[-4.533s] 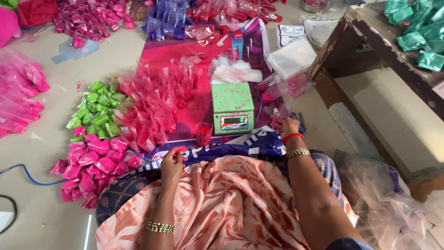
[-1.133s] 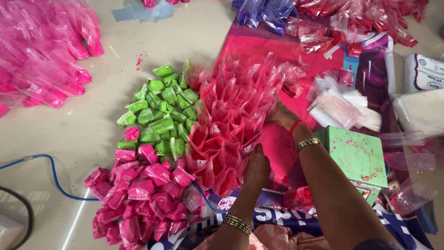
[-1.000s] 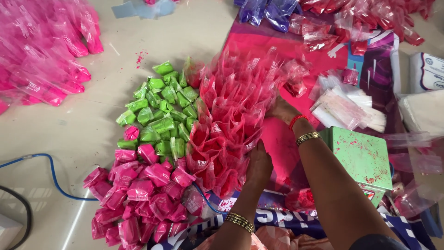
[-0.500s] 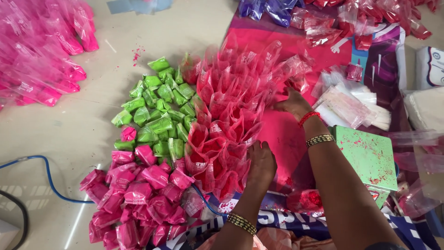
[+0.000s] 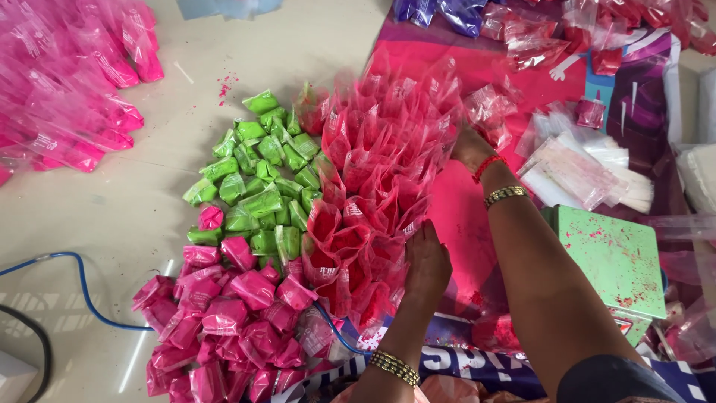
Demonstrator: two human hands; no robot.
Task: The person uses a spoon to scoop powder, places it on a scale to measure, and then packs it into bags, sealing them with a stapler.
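Red powder pouches (image 5: pixel 377 194), open-topped, stand massed on a pink sheet (image 5: pixel 462 216); both hands now press farther into the cluster. Left hand (image 5: pixel 426 263) lies flat, fingers together, against its near edge; right hand (image 5: pixel 468 145) cups the far side, holding nothing. Sealed green packets (image 5: pixel 253 186) and magenta packets (image 5: pixel 231 321) lie left; a green scale (image 5: pixel 615 261) sits right.

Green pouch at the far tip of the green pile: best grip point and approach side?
Judging by its pose, pinch the green pouch across its plump middle, coming from above and the far side. It lies flat on the floor at the pile's far edge, so that side is open; neighbours crowd the near side.
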